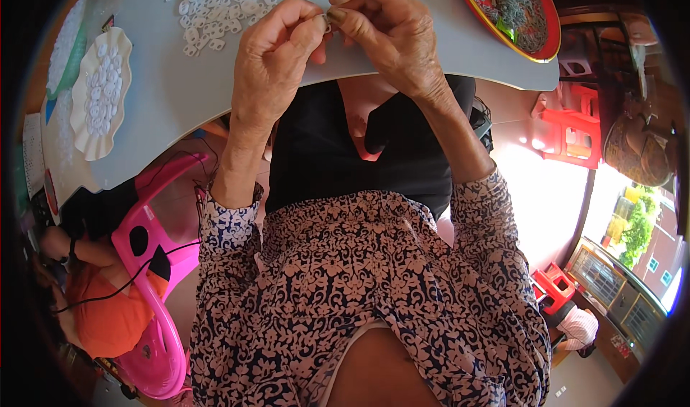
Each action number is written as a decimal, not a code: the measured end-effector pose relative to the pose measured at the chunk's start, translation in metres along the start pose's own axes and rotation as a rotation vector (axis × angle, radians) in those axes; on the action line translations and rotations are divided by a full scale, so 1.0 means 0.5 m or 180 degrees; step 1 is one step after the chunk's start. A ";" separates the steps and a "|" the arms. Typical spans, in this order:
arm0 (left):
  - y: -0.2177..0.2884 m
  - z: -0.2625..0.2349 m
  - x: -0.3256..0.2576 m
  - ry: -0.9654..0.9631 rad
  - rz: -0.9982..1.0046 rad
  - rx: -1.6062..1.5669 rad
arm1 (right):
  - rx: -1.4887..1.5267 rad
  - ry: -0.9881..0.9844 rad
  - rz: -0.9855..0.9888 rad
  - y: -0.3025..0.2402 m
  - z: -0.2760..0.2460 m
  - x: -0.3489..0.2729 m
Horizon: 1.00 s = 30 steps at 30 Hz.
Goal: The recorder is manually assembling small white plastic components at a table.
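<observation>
Above the table's near edge, my left hand (277, 58) and my right hand (394, 40) meet fingertip to fingertip. Both are closed in a pinch around a small pale piece (328, 26); most of it is hidden by the fingers, so its kind is unclear. Just beyond my left hand, small white plastic pieces with holes (214, 27) lie spread in a loose pile. To the right of my right hand sits a round tray with a red and yellow rim (552, 39), holding many tiny grey pieces and a bit of something green.
A wavy-edged white dish (80, 130) of white oval pieces stands on the grey table (169, 94) at left. Below it are a pink chair (162, 335) and a person in orange (108, 313). Red stools (575, 130) stand at right, near a bright doorway.
</observation>
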<state>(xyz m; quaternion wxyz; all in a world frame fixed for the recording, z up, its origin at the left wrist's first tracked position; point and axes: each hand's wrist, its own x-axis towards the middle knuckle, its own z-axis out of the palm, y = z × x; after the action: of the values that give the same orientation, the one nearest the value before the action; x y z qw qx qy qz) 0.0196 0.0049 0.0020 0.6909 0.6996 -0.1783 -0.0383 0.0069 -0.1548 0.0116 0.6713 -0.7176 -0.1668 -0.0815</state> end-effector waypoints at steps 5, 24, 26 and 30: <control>-0.006 -0.007 0.001 -0.0018 -0.0033 -0.0073 | -0.0022 0.0138 0.0000 0.001 0.007 -0.002; -0.005 0.002 -0.002 0.0195 0.0030 -0.0435 | -0.0411 0.0039 0.0024 0.003 0.003 0.000; -0.009 -0.004 -0.005 0.0133 -0.0001 -0.0410 | -0.0454 0.0042 0.0082 0.002 0.004 -0.002; 0.002 -0.008 -0.007 -0.0160 -0.0044 -0.0346 | -0.0569 0.0027 0.0325 -0.004 0.002 -0.003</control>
<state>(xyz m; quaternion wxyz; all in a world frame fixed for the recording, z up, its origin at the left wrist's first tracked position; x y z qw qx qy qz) 0.0174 0.0097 0.0025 0.7229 0.6611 -0.1884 -0.0701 0.0048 -0.1537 0.0131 0.6085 -0.7818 -0.1192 -0.0648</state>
